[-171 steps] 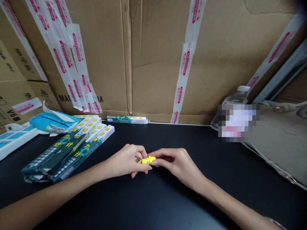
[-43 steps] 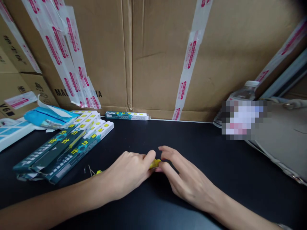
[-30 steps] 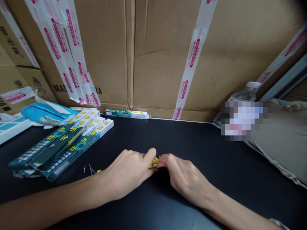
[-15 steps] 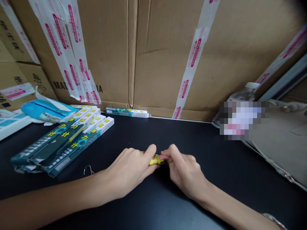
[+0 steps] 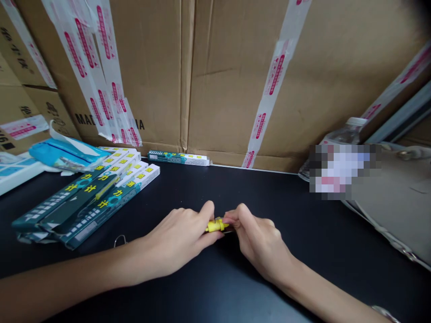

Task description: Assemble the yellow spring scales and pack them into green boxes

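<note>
A small yellow plastic piece (image 5: 214,225) sits between my two hands above the black table. My left hand (image 5: 183,237) is closed around its left end, thumb on top and fingers beneath. Pinched at the right end are the fingertips of my right hand (image 5: 257,233). Thin metal shows along the piece's top and under it, but its shape is mostly covered by fingers. Behind my left forearm a bent metal wire hook (image 5: 120,240) pokes up; the forearm hides what it belongs to.
Several dark green and white boxes (image 5: 84,202) lie left, a blue soft packet (image 5: 69,154) beside them. Another slim box (image 5: 178,158) rests against the cardboard wall (image 5: 229,89). At right stand a clear bottle (image 5: 346,132) and a beige bag (image 5: 393,193).
My left thumb has shifted slightly left, so more of the yellow plastic piece shows. The right hand keeps its pinch almost in place. The view has moved a little.
</note>
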Demonstrator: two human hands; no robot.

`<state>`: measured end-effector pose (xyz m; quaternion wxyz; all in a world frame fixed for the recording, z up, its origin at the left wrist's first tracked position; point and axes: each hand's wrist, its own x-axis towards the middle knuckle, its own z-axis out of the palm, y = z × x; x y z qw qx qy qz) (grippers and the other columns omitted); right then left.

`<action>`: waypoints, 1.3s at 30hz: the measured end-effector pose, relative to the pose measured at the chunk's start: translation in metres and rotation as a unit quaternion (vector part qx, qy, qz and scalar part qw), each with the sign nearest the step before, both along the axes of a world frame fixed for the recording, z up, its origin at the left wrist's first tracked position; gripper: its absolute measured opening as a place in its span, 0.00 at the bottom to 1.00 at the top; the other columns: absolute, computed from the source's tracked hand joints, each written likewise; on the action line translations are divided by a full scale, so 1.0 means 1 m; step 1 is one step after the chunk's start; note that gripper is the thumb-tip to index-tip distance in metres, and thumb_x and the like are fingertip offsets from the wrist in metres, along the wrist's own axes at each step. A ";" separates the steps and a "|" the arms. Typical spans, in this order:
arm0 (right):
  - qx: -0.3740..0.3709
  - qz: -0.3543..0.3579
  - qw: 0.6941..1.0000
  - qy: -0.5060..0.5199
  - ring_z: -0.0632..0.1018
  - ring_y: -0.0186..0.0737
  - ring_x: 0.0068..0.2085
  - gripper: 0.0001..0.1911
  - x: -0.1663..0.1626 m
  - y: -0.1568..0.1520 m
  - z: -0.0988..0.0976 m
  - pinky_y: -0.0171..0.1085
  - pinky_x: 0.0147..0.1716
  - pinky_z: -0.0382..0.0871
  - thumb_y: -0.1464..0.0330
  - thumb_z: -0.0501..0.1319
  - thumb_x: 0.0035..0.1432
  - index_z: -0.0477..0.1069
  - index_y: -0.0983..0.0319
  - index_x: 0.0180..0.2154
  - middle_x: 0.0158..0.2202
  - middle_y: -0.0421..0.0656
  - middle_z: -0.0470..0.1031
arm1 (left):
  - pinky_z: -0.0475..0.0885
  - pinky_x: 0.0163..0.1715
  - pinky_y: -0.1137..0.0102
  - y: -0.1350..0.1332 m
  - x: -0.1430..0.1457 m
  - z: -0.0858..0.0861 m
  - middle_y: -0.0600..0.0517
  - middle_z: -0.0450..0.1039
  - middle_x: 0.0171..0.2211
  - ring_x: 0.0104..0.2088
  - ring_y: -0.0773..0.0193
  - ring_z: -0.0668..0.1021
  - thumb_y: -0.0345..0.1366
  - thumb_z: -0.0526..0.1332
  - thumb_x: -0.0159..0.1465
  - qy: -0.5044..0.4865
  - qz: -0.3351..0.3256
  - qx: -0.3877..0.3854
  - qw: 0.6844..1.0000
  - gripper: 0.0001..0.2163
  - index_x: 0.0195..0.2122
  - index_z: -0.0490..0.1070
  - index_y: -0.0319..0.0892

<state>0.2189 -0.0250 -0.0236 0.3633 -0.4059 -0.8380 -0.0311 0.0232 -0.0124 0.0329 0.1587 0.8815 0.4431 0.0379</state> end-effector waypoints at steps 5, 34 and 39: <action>-0.030 0.011 0.999 0.005 0.83 0.37 0.32 0.11 0.001 0.000 0.000 0.32 0.30 0.78 0.80 0.47 0.65 0.60 0.59 0.37 0.36 0.45 0.81 | 0.63 0.25 0.70 0.002 -0.004 -0.002 0.55 0.75 0.29 0.30 0.58 0.80 0.44 0.56 0.70 -0.079 0.029 -0.075 0.994 0.09 0.41 0.63 0.45; 0.135 0.061 0.984 -0.097 0.74 0.42 0.30 0.03 0.001 -0.005 0.016 0.39 0.27 0.73 0.76 0.58 0.65 0.70 0.68 0.41 0.31 0.48 0.78 | 0.66 0.25 0.71 -0.001 -0.002 -0.011 0.49 0.78 0.31 0.30 0.57 0.82 0.37 0.56 0.70 0.027 0.011 0.026 0.999 0.09 0.36 0.73 0.40; 0.160 0.025 0.979 -0.121 0.80 0.47 0.42 0.13 0.002 -0.001 0.013 0.37 0.32 0.77 0.80 0.49 0.66 0.70 0.66 0.35 0.36 0.52 0.80 | 0.67 0.25 0.69 0.001 0.003 -0.014 0.48 0.80 0.31 0.30 0.55 0.83 0.37 0.55 0.71 0.053 -0.025 0.077 0.995 0.09 0.40 0.73 0.39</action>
